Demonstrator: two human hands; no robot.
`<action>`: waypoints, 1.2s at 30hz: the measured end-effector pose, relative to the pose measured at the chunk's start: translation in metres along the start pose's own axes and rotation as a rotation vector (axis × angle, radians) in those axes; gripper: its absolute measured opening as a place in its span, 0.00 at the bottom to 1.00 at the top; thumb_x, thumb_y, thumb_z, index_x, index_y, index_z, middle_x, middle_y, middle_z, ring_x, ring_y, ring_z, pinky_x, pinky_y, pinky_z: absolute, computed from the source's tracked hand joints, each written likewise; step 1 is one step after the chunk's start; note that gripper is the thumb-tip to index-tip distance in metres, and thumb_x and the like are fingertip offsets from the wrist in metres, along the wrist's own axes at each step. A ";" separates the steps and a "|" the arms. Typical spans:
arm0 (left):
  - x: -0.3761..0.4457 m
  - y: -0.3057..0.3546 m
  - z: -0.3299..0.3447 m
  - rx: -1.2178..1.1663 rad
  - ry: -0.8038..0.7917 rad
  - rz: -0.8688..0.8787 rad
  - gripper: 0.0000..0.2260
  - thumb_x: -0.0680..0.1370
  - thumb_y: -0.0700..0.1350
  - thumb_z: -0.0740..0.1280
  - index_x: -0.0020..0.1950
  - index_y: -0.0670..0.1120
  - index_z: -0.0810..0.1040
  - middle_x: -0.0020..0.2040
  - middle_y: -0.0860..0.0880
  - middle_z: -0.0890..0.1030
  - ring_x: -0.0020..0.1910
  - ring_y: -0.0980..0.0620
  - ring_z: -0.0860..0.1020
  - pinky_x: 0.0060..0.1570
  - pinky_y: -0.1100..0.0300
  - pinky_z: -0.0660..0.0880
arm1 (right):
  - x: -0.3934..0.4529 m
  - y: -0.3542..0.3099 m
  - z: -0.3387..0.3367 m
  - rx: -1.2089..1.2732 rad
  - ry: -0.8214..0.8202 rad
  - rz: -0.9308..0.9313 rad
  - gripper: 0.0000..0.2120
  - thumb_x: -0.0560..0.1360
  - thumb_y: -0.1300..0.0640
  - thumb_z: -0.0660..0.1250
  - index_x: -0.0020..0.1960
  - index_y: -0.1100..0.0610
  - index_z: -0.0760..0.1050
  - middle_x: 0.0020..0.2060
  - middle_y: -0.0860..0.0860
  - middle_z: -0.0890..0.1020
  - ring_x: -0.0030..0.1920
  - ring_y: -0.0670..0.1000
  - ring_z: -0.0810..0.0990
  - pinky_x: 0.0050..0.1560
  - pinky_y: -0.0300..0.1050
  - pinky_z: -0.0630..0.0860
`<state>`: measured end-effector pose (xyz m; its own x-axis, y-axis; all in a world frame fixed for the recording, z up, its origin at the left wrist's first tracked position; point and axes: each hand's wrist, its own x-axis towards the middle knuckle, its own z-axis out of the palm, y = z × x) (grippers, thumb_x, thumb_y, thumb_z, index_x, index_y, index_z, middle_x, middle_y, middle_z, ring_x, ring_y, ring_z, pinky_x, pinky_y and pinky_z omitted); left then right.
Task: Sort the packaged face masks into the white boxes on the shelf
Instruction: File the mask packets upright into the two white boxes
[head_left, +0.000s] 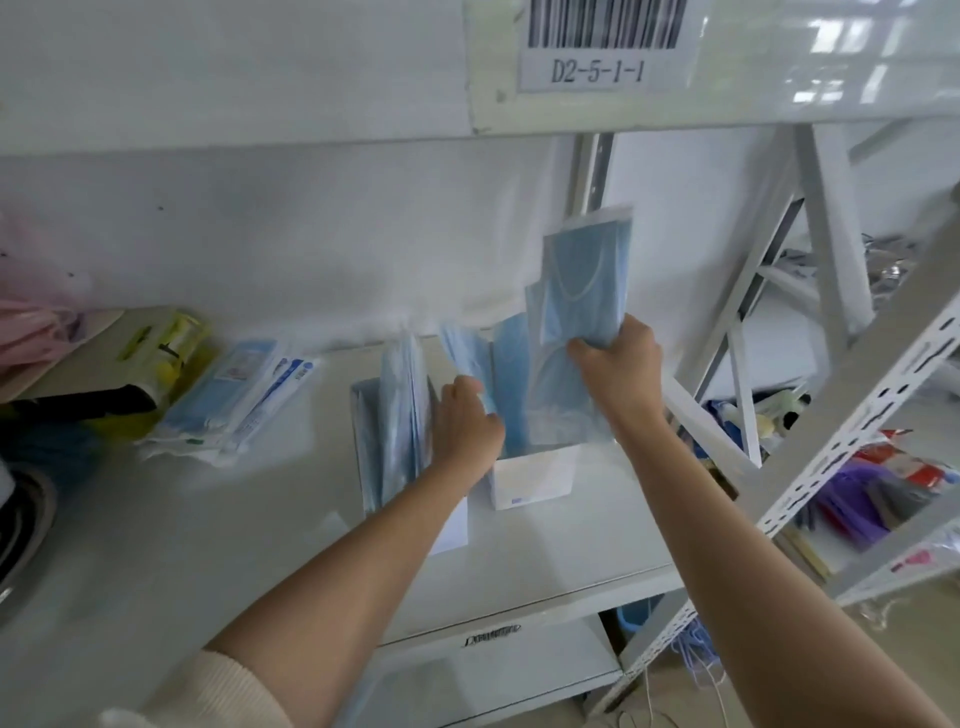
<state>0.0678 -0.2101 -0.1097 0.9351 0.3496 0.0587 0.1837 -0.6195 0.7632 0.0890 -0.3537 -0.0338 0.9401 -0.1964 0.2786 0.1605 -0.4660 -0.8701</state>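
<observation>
The mask packets (582, 280) in the right hand (618, 364) are held upright above the right white box (535, 480); I count at least two overlapping packets there, though blur hides the exact number. The right grip is closed around their lower edge, thumb in front and fingers behind.

Step in hand, as I judge it: insertion of this batch into the right white box, which already carries upright blue packets (511, 374), not countable. The left hand (465, 421) sits between the two boxes. Its fingers are curled on the edge of a blue packet (460, 348) leaning out of the right box, apparently parting the contents to open a slot.

Next move, as I judge it: lower the held packets straight down into that gap, keep them vertical, then release.

Count:
- White boxes: two. The left white box (452, 525) stands just beside the right one and is packed with upright packets (400, 415).
- Loose stock: one flat pile of packets (234, 405) on the shelf (208, 545), well left of the boxes; number not readable.
- Hands: two, both engaged
</observation>
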 end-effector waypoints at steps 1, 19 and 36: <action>-0.001 -0.002 0.002 -0.044 0.035 0.061 0.15 0.72 0.33 0.61 0.56 0.46 0.67 0.54 0.48 0.68 0.52 0.45 0.72 0.46 0.58 0.66 | 0.001 0.001 0.002 0.001 -0.007 -0.006 0.05 0.67 0.59 0.65 0.43 0.53 0.72 0.32 0.46 0.77 0.33 0.47 0.78 0.24 0.38 0.71; 0.003 -0.026 -0.006 0.397 -0.054 0.346 0.08 0.78 0.40 0.55 0.51 0.48 0.73 0.54 0.49 0.78 0.54 0.46 0.77 0.56 0.59 0.63 | 0.003 0.007 0.061 -0.256 -0.072 -0.145 0.04 0.74 0.60 0.61 0.47 0.60 0.68 0.42 0.56 0.76 0.43 0.59 0.77 0.38 0.50 0.73; -0.005 -0.025 -0.007 0.561 -0.064 0.448 0.12 0.81 0.44 0.54 0.62 0.44 0.68 0.56 0.47 0.76 0.52 0.45 0.75 0.55 0.58 0.65 | 0.010 0.011 0.104 -0.843 -0.718 0.038 0.08 0.77 0.59 0.57 0.50 0.62 0.71 0.39 0.56 0.76 0.37 0.54 0.73 0.39 0.45 0.72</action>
<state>0.0566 -0.1916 -0.1251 0.9699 -0.0541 0.2374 -0.1098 -0.9674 0.2280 0.1318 -0.2709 -0.0830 0.9398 0.1957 -0.2803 0.1283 -0.9619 -0.2414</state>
